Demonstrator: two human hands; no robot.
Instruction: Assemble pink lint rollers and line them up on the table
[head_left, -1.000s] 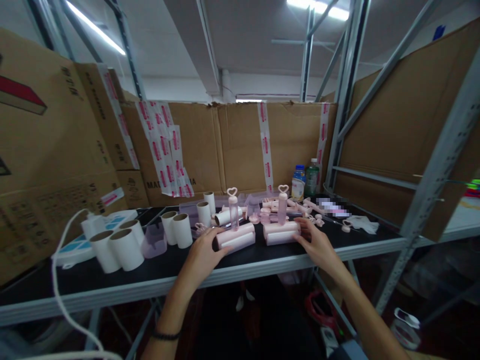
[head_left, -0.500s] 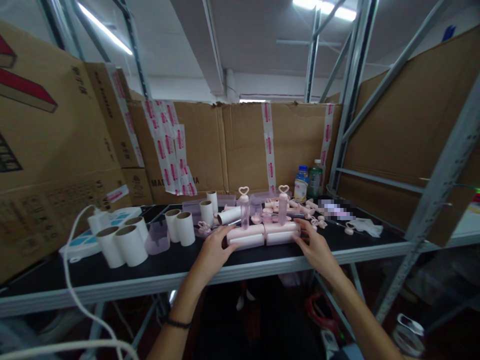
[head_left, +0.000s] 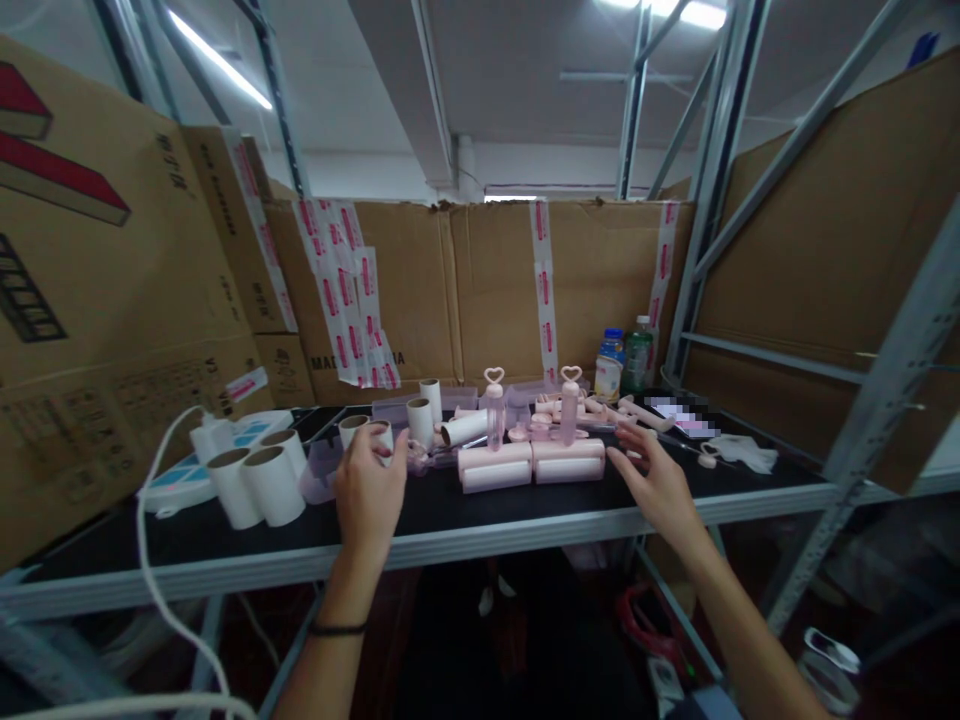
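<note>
Cardboard wall [head_left: 487,290] along the back edge of the shelf, seams taped with white strips printed in red; the print is too small to read. Large carton [head_left: 90,300] at the left edge carries dark lettering and a red stripe, not legible; a smaller carton behind shows "MA…" partly covered by tape.

Black shelf top [head_left: 450,515] on a grey metal frame [head_left: 877,400].

Front-left corner: white paper rolls [head_left: 259,485] standing upright, hollow cores showing, beside a white power strip [head_left: 187,465] with its cable hanging over the front edge. More upright rolls [head_left: 420,415] stand toward the back middle.

Middle, near the front edge: two pink lint rollers [head_left: 532,462] lying end to end, touching, each with a clear handle standing up, topped by a heart loop.

Clear lilac cover [head_left: 319,470] sits open-side up between the front rolls and the left hand; contents not discernible.

Back right: two drink bottles [head_left: 624,362], labels unreadable. Loose pink parts [head_left: 600,408] scattered before them.

Left hand [head_left: 369,492]: fingers curled round an upright white roll [head_left: 375,437], gripping it, left of the rollers.

Right hand [head_left: 656,485]: fingers spread, holding nothing, just right of the right roller's end, not touching.
</note>
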